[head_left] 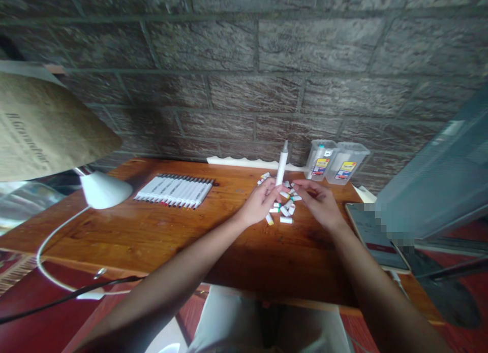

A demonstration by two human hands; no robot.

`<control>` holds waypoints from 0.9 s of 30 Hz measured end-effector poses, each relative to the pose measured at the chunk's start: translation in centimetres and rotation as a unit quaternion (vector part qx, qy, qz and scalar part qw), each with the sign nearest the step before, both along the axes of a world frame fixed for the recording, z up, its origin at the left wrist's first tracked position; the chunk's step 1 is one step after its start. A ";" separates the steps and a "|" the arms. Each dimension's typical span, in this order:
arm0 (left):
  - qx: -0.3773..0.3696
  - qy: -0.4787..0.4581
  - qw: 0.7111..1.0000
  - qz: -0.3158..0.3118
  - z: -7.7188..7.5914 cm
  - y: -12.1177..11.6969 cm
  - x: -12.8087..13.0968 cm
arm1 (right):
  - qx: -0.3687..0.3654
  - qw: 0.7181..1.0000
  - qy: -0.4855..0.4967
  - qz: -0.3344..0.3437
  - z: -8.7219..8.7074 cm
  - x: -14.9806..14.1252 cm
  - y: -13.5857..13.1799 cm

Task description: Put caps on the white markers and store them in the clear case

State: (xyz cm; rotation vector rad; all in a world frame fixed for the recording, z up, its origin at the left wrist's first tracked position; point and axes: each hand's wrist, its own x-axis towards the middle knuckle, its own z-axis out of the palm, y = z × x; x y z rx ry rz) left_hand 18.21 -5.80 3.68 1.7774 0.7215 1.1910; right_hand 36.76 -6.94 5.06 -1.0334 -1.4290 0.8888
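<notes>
A white marker (pixel 282 166) stands nearly upright in my left hand (pixel 260 201), its bare grey tip pointing up and no cap on that end. The fingers of this hand are closed round the marker's lower part. My right hand (pixel 321 203) is just to the right, over the edge of a pile of loose white marker caps (pixel 286 209). Its thumb and forefinger are bent and apart, close to the caps, and I see nothing held between them. Some caps have green or yellow ends. My left hand partly covers the pile.
A row of several white markers (pixel 174 190) lies on the wooden table (pixel 229 231) at left. The lamp (pixel 104 189) stands beyond them. Two clear plastic containers (pixel 345 165) are by the brick wall (pixel 229 89), one holding a marker. A tablet (pixel 375 236) lies at right.
</notes>
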 end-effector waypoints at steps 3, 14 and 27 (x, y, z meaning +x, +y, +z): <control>-0.011 -0.010 1.000 -0.007 -0.3 0.4 -0.1 | 0.021 0.997 -0.073 0.011 -0.3 0.8 0.3; -0.048 -0.023 0.999 -0.006 0.1 1.0 -0.6 | -0.011 0.966 -0.230 0.118 -0.9 2.1 0.2; 0.048 0.084 0.995 0.000 -0.3 1.8 -2.0 | 0.003 0.998 0.051 -0.030 -0.1 1.3 0.9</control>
